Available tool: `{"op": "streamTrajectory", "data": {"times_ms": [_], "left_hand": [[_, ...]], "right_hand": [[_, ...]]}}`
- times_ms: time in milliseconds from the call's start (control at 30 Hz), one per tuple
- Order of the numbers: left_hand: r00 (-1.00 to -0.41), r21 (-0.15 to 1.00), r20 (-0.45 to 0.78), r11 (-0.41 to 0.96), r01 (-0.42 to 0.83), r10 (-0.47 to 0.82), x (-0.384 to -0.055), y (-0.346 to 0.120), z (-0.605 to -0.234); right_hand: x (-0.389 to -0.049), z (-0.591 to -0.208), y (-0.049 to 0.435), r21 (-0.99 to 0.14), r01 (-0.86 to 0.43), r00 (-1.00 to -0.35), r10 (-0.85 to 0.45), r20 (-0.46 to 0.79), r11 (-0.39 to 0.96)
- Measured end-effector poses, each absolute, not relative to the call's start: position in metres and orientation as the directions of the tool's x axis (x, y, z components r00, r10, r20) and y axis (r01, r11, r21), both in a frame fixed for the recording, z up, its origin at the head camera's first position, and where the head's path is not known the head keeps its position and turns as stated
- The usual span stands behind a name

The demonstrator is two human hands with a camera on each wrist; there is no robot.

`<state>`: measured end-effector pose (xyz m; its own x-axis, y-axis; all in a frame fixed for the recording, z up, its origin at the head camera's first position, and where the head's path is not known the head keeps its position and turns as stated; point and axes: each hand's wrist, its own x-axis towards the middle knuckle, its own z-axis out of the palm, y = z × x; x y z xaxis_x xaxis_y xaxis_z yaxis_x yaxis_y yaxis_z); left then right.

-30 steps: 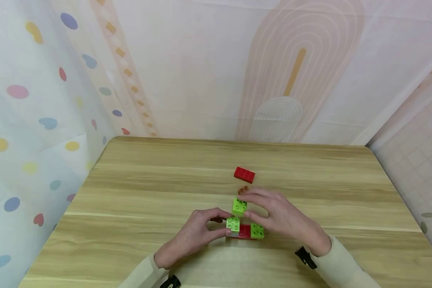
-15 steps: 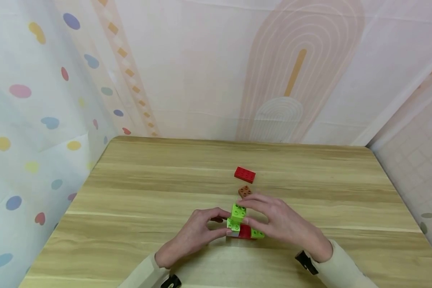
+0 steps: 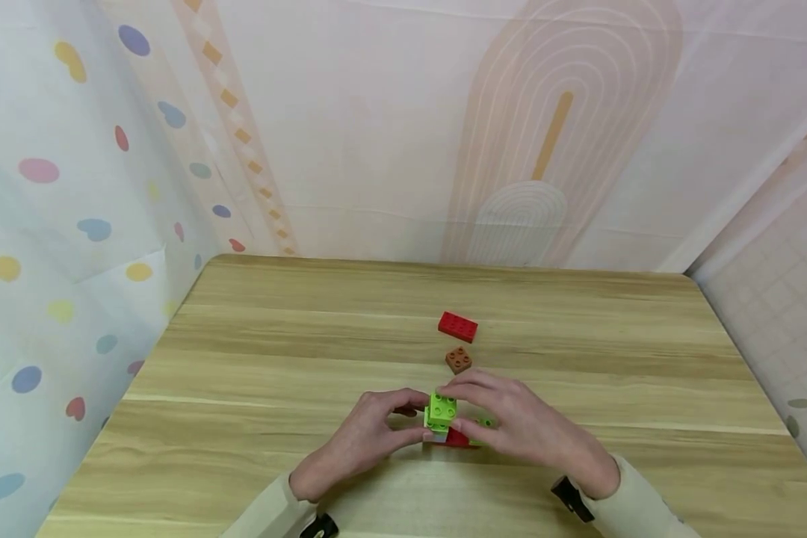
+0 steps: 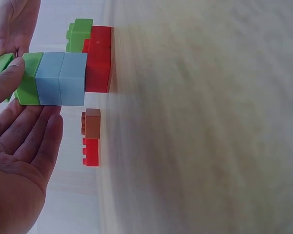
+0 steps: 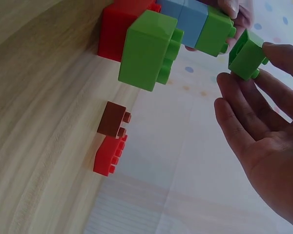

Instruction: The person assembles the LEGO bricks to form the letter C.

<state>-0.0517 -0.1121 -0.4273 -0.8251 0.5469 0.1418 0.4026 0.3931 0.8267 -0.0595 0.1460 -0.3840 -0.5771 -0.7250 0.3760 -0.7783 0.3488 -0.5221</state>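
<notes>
Right hand partly hides our green block, pinches brick; left hand grips stack. We've moved brick nearer stack.

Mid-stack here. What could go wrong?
1. The green brick in the right hand looks tilted and is apart from the tower; it might seat crooked.
2. The left hand has its thumb close to that gap and could get in the way.
3. The tower stands at one end of the red base; pressing down might tip it.
</notes>
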Motion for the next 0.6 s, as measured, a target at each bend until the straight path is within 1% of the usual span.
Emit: {"op": "streamTrajectory", "data": {"times_ms": [333, 467, 600], "left_hand": [[-0.827, 0.826, 0.152, 0.389, 0.407, 0.541, -0.0524, -0.1115, -0.4272], [-0.83, 0.826, 0.144, 0.397, 0.401, 0.538, -0.0523, -0.1116, -0.426], [-0.834, 0.824, 0.133, 0.408, 0.393, 0.535, -0.052, -0.1122, -0.4251]], "right_hand": [[-0.0573, -0.3884, 0.1437, -0.529, -0.772, -0.58, -0.732, 0.358, 0.353], [-0.0577, -0.391, 0.1429, -0.511, -0.792, -0.559, -0.734, 0.385, 0.335], [-0.0589, -0.3933, 0.1416, -0.486, -0.821, -0.526, -0.729, 0.439, 0.301]]}}
